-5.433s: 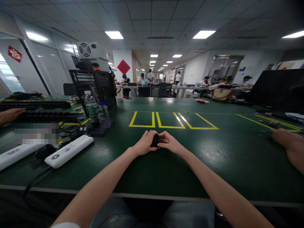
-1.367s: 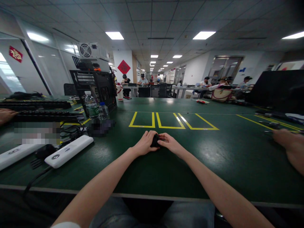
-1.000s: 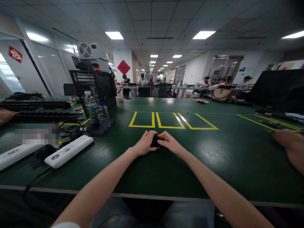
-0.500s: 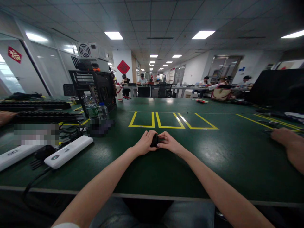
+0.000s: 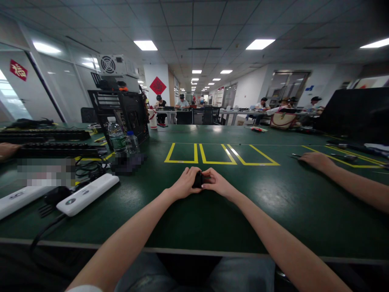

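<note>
A small black block-like object is held between my two hands just above or on the green table; I cannot tell its kind. My left hand is closed around its left side, thumb below and fingers over the top. From the right, my right hand pinches at its edge with thumb and fingertips. Much of the object is hidden by the fingers. Beyond my hands, yellow tape outlines mark the tabletop.
A white power strip with cables, two plastic bottles and an open computer case stand to the left. Another person's hand reaches in at right with a thin tool. A hand lies at far left.
The other person's hand at right has moved leftward across the tape with a thin tool. My hands stay in place around the black object, with only small shifts of my right fingers.
</note>
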`<state>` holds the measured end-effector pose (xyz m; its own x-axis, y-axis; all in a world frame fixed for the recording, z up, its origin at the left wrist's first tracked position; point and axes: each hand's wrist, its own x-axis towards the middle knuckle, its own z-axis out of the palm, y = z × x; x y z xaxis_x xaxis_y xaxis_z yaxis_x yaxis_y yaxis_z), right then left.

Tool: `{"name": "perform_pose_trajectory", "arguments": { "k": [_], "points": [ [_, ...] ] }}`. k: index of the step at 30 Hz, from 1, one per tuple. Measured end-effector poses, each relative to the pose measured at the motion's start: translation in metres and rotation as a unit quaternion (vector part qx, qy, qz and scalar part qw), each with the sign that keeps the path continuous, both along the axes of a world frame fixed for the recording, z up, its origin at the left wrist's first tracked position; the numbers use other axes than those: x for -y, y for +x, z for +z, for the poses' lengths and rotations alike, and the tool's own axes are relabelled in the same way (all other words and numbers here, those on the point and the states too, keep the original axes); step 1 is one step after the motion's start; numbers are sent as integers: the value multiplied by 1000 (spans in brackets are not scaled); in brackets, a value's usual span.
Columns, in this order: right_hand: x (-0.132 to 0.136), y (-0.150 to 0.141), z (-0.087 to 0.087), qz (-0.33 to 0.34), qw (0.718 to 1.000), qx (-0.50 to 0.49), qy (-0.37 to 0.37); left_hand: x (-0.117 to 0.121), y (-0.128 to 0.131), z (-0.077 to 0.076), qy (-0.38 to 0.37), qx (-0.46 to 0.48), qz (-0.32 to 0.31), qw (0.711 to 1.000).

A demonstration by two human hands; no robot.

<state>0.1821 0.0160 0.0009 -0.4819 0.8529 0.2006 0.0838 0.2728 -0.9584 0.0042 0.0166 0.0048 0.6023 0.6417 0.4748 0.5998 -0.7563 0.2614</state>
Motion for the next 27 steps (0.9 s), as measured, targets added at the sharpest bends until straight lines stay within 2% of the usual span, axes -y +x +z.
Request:
{"name": "perform_pose_trajectory", "arguments": {
  "k": [8,12,19,27],
  "points": [
    [2,-1,2,-36,998,31,30,0,1,0,8,1,-1,1000],
    [-2,-2,0,-42,999,27,9,-2,2,-1,16,2,1,1000],
    [-4,-1,-4,1,1000,-9,18,-2,1,-2,19,4,-3,1000],
    [-1,-3,1,-40,999,10,28,-2,0,-1,20,-3,2,1000]
  ]
}}
